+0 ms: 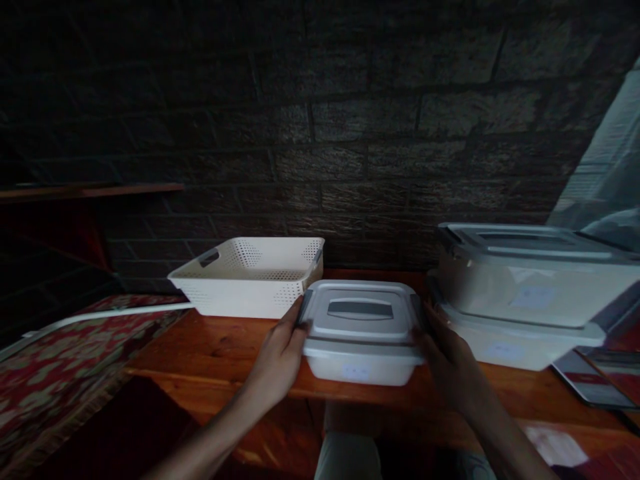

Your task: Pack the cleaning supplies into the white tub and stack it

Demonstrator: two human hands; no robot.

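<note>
A small white storage box (pixel 361 370) with a grey-handled lid (pixel 360 333) is at the front of the wooden table (pixel 215 347). My left hand (pixel 280 357) grips its left side, the fingers reaching along the edge by the side latch. On the opposite side my right hand (pixel 447 357) holds the box, its fingertips partly hidden and in shadow. The lid sits on the box, and the box looks level. What is inside cannot be seen.
A white perforated basket (pixel 240 297) stands behind to the left. Two larger lidded boxes (pixel 520 287) are stacked at the right, with a tablet-like device (pixel 595 380) beside them. A dark brick wall (pixel 345 173) closes off the back. A patterned cloth (pixel 65 380) covers a surface at left.
</note>
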